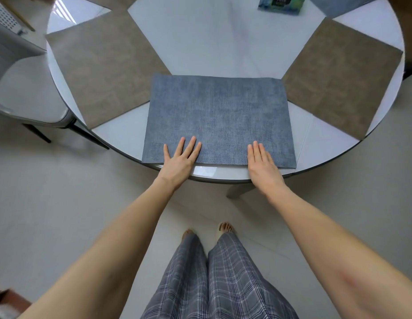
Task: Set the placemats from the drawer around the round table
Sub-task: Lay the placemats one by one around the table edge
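Fingers (193, 143) flat on blue placemat (218, 116) — both hands

Middle of the bench (223, 49) is wide open for reaching across; only a small box (282, 4) sits at the far side; a chair (27, 95) crowds the left edge.

Head-worn view, steeply down, near table (223, 42)

blue placemat (220, 116) flat at round table (223, 42) near edge
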### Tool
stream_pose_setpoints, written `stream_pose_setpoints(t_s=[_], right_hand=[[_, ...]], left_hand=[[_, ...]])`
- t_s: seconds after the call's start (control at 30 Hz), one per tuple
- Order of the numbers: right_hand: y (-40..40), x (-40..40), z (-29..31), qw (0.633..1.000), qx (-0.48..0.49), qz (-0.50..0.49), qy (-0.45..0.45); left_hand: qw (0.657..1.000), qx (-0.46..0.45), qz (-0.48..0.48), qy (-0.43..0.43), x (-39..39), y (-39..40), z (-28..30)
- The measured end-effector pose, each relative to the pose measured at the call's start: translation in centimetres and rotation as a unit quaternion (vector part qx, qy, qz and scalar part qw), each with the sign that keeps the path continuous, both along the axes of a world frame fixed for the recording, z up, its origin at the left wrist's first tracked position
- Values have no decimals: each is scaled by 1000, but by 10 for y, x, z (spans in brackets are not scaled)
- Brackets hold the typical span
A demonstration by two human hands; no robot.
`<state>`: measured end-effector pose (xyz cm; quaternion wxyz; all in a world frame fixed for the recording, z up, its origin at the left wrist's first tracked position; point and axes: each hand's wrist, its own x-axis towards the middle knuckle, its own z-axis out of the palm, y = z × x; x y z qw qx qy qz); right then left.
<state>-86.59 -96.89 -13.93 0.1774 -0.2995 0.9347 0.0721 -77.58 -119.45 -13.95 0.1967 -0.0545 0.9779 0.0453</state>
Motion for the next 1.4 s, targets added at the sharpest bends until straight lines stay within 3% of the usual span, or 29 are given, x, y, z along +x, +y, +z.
stream_pose_setpoints(t_s=[0.57, 0.77, 0.9, 1.07, 1.27, 1.4], right_hand=[[-7, 3, -10, 999, -17, -40, 5], [-1, 2, -10, 978, -150, -115, -93], [7, 0, -16, 973, -188, -105, -87], [6, 3, -15, 978, -176, -95, -62], [1, 7, -9, 998, -45, -40, 17], [-5, 8, -17, 996, -56, -23, 58]], left_hand=[[997, 70, 22, 19, 2, -8, -15], [994, 102, 39, 15, 0, -11, -17], [994, 94, 38, 25, 0, -12, -20], [995, 89, 32, 35, 0, -12, -23], [994, 98, 24, 32, -9, -18, -19], [994, 92, 43, 39, -4, -10, -19]])
